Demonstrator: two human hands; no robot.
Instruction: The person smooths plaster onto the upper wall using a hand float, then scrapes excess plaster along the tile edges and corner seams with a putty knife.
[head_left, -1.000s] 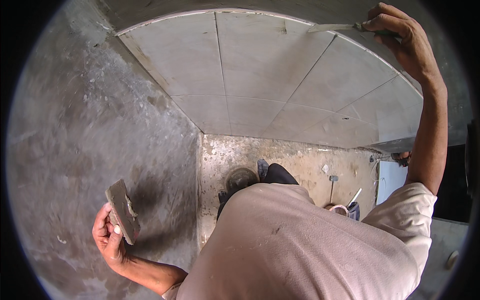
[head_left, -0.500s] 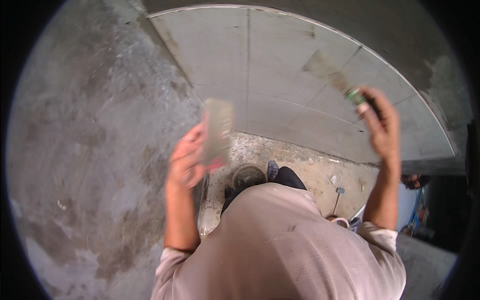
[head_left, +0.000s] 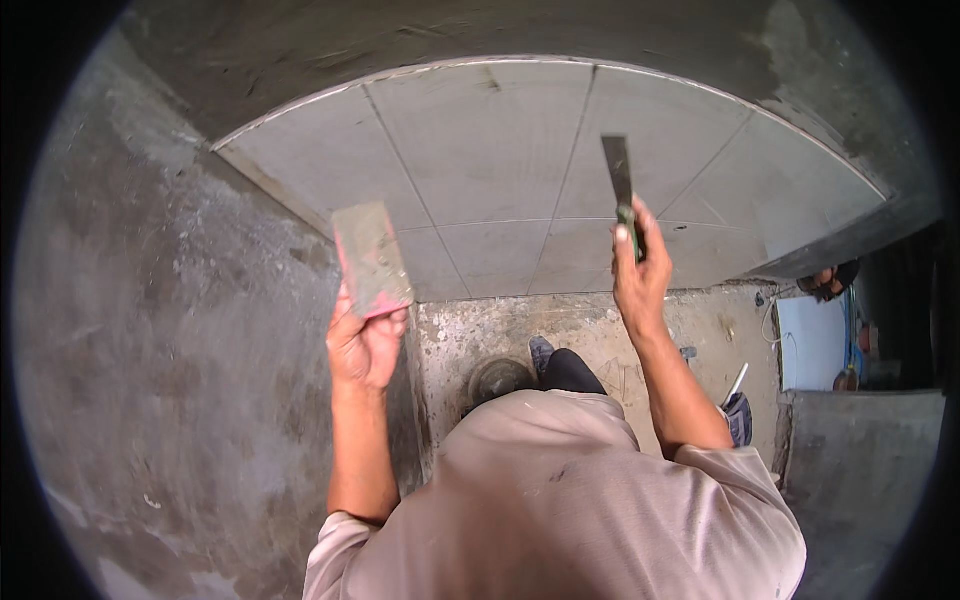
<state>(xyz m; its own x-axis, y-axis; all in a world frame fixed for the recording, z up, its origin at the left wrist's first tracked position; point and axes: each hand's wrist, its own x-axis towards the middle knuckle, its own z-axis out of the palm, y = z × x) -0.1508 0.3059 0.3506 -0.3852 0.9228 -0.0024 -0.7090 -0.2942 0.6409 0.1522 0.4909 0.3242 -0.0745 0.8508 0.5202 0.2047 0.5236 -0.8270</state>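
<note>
My left hand (head_left: 366,345) is closed on the lower end of a flat rectangular slab (head_left: 371,256). Its face is smeared with grey paste, and pink shows along its edges; I cannot tell what material it is. Held upright in my right hand (head_left: 643,278) is a putty knife (head_left: 617,170) with a dark blade and a green handle. The blade points up, in front of a wall of grey tiles (head_left: 490,130). From this angle, both tools appear apart from the tiles.
A rough grey cement wall (head_left: 210,330) rises on the left. Below me, a dark bucket (head_left: 500,378) stands by my feet on the stained floor (head_left: 470,325). At the right are a light blue panel (head_left: 808,340), a dark bag (head_left: 738,418) and a low grey ledge (head_left: 865,450).
My right hand has come left and lower with the putty knife, whose blade now shows narrow. The slab in my left hand has shifted left and tilted. The view has turned right.
</note>
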